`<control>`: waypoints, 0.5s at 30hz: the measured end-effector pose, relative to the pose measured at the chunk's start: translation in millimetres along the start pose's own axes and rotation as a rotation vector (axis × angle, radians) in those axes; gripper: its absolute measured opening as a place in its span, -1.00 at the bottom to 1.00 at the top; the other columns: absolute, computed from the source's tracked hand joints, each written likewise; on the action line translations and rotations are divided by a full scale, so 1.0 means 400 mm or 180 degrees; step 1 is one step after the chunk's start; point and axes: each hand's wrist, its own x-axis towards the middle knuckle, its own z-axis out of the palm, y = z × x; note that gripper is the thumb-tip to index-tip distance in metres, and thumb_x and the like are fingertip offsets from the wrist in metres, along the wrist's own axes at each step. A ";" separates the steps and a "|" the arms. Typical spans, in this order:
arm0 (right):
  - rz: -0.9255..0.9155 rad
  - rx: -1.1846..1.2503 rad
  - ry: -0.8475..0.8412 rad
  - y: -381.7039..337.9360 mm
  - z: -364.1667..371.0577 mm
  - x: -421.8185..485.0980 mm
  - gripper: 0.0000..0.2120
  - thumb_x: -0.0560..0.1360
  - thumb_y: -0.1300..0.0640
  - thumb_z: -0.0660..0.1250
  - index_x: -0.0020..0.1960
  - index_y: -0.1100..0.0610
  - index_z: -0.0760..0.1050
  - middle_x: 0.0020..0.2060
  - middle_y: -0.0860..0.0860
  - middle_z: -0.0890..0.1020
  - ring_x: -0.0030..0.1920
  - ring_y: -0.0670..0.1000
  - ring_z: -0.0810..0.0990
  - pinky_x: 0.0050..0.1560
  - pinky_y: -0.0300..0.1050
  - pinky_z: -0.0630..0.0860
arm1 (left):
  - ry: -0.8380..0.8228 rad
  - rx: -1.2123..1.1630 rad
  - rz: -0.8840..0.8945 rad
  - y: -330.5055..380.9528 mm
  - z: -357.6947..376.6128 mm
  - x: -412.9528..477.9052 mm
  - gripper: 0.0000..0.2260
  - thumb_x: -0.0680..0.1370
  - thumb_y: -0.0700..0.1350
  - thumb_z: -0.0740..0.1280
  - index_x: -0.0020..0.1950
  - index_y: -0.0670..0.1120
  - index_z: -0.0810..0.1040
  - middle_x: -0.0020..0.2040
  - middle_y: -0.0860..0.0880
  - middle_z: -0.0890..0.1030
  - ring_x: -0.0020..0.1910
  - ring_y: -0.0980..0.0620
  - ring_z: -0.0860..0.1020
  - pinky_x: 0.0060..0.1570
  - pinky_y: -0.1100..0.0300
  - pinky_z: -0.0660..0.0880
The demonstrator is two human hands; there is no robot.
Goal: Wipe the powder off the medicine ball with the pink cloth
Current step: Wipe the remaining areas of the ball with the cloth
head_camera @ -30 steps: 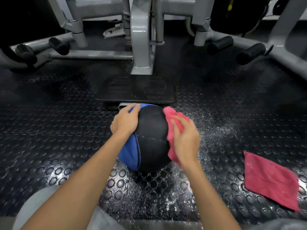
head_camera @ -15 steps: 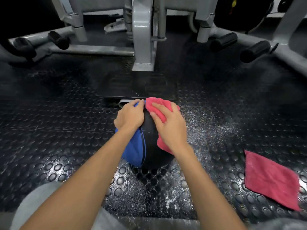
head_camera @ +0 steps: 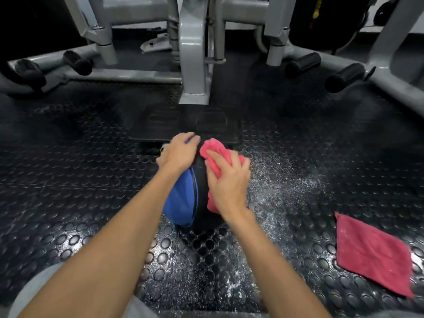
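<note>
Gym floor [head_camera: 68,180]: pink cloth [head_camera: 218,152] higher on ball [head_camera: 183,198]

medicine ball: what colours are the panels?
The medicine ball has a blue panel beside a black one, shown in the head view.

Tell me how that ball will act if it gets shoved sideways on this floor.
Being round, the ball would probably roll; the left hand resting on top seems to steady it. The studded floor might slow it, though the scattered powder could let it slide. Its stitched panels suggest a heavy medicine ball.
</note>
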 end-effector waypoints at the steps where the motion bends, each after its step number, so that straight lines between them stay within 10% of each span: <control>1: -0.0001 -0.0060 -0.0053 0.013 0.001 0.028 -0.78 0.47 0.02 0.28 0.08 -0.02 0.61 0.01 0.06 0.57 -0.02 0.21 0.43 -0.04 0.06 0.42 | 0.0024 0.0117 0.0435 -0.011 0.008 -0.010 -0.61 0.54 0.22 0.11 0.32 0.18 0.45 0.41 0.09 0.39 0.40 -0.02 0.33 0.37 -0.04 0.23; 7: 0.0602 -0.0034 -0.0139 0.045 0.017 0.085 -0.75 0.51 0.00 0.26 0.16 -0.05 0.56 0.10 0.05 0.53 0.06 0.17 0.38 0.11 0.08 0.36 | 0.0531 0.0141 0.0193 0.036 0.038 -0.024 -0.73 0.58 0.09 0.10 0.18 0.20 0.52 0.34 0.09 0.46 0.36 -0.10 0.34 0.34 -0.09 0.22; 10: 0.0430 0.0334 0.0533 0.062 0.036 -0.023 -0.75 0.47 0.03 0.27 0.11 -0.01 0.59 0.03 0.02 0.53 -0.01 0.06 0.36 0.01 0.01 0.41 | 0.0403 0.0034 -0.0050 0.069 0.027 -0.013 -0.70 0.59 0.00 0.08 -0.35 0.15 0.37 0.03 -0.04 0.56 0.23 -0.16 0.41 0.23 -0.02 0.24; 15: 0.0150 0.0716 0.0590 0.110 0.043 -0.142 -0.70 0.45 0.11 0.28 0.18 0.01 0.53 0.08 -0.04 0.43 0.05 -0.02 0.30 0.14 -0.34 0.23 | 0.0281 0.0173 -0.0199 0.084 0.023 0.011 -0.68 0.59 -0.01 0.07 -0.38 0.09 0.30 -0.31 0.13 0.36 0.06 -0.13 0.42 0.15 0.03 0.25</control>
